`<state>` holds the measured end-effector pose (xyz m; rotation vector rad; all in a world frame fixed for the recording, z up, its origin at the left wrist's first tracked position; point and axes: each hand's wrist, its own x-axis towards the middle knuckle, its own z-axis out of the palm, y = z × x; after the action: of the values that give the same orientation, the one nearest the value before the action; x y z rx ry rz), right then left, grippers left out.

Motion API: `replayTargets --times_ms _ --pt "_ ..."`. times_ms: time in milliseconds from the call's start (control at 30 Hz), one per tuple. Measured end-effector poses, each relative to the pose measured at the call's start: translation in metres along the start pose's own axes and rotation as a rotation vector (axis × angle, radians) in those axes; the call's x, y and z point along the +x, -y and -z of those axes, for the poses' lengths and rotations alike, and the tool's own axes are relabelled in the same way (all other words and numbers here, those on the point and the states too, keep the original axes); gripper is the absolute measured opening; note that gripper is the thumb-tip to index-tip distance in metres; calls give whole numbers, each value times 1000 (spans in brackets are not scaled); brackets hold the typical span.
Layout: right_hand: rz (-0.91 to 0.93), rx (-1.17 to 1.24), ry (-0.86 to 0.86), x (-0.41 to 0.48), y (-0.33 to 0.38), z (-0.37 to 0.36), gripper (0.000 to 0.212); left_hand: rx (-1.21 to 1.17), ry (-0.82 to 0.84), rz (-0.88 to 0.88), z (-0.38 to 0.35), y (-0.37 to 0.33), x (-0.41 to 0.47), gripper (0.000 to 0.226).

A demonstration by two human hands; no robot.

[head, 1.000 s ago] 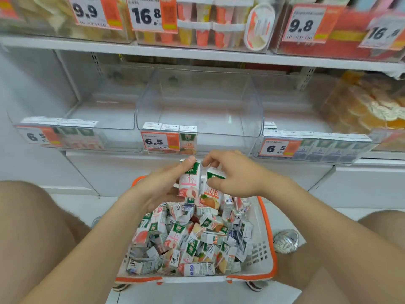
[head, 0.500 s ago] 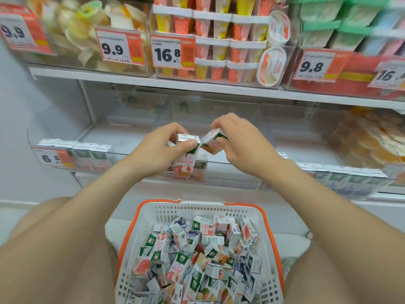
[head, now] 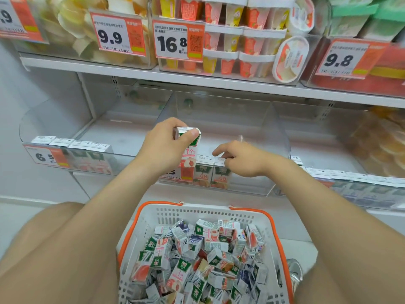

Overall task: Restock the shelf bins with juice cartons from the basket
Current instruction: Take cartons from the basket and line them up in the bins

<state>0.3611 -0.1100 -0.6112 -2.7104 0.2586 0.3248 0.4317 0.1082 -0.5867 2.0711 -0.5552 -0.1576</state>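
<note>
Left hand (head: 163,148): we grip one peach juice carton (head: 189,154) upright, thumb across its top, at the front of the middle clear bin (head: 274,150). Right hand (head: 243,160): forefinger out, other fingers curled at the tops of the front-row cartons (head: 221,177) in that bin; whether it pinches one we cannot tell. White basket (head: 219,210), orange rim, below: loose cartons (head: 197,260) heaped.

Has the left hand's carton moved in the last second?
Yes. The carton rose with the left hand from over the basket to the front of the middle bin.
</note>
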Motion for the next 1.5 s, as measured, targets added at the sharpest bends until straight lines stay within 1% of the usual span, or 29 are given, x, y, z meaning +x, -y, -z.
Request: replayTargets --times_ms 67,100,167,200,233,267,333,433,533,567,600,633,667,700,733,767,833,900,967,1033,1100,1133,1200,1267,1300,1367,1400,1467,1500 --pt "-8 -20 -17 0 0 -4 52 -46 18 22 1 -1 -2 31" --pt "0 -57 -61 0 3 -5 51 -67 14 35 2 -2 -4 32" --pt "59 -122 -233 -6 14 -7 53 -95 -1 64 7 -2 -6 39" --pt "124 -89 -332 -11 22 -7 56 -109 2 69 11 -2 -6 43" --pt "196 29 -407 -17 32 -7 58 -126 14 70 15 -1 -7 46" --pt "254 198 -437 -23 42 -9 59 -151 31 70 19 -1 -8 47" --pt "331 454 -393 -33 63 -14 57 -218 72 80 29 -2 -12 43" --pt "386 506 -398 -33 81 -22 48 -326 154 76 47 0 -17 36" --pt "393 525 -460 -27 101 -22 36 -342 206 59 68 8 -17 32" --pt "376 524 -507 -25 111 -23 33 -310 192 47 76 12 -15 33" --pt "345 537 -566 -22 122 -23 30 -236 135 34 85 18 -12 35" --pt "314 556 -622 -18 134 -23 31 -101 33 10 95 27 -6 35" --pt "294 564 -662 -13 146 -22 35 100 -81 -22 106 40 3 32" --pt "293 552 -675 -6 158 -21 40 321 -151 -40 118 54 12 28" --pt "316 517 -663 2 168 -21 41 513 -158 -28 128 68 20 31" --pt "351 455 -634 12 179 -21 39 650 -109 14 138 80 25 39" --pt "418 276 -577 34 196 -25 41 790 55 113 151 99 32 55" --pt "427 65 -541 59 209 -32 43 858 207 137 157 108 33 65" --pt "357 -94 -453 80 217 -42 40 873 296 151 164 117 34 68" --pt "275 -178 -348 97 223 -51 33 878 354 197 170 121 33 67" --pt "217 -159 -269 109 227 -57 24 871 406 236 173 120 29 66" --pt "199 -115 -224 111 229 -58 26 864 421 238 173 119 27 64" --pt "177 -49 -157 117 231 -57 43 866 426 232 171 118 25 58" --pt "164 -64 -108 119 231 -58 48 876 427 232 169 118 24 56" --pt "175 -89 -84 119 232 -59 42 887 433 236 169 118 23 55" --pt "198 -179 -44 114 235 -61 16 908 445 226 165 115 22 53" --pt "207 -215 -49 109 237 -61 9 913 441 215 162 112 19 53" --pt "267 -235 -133 92 238 -59 6 929 388 169 151 106 13 53" --pt "328 -236 -235 82 237 -59 19 951 337 140 144 103 9 53"
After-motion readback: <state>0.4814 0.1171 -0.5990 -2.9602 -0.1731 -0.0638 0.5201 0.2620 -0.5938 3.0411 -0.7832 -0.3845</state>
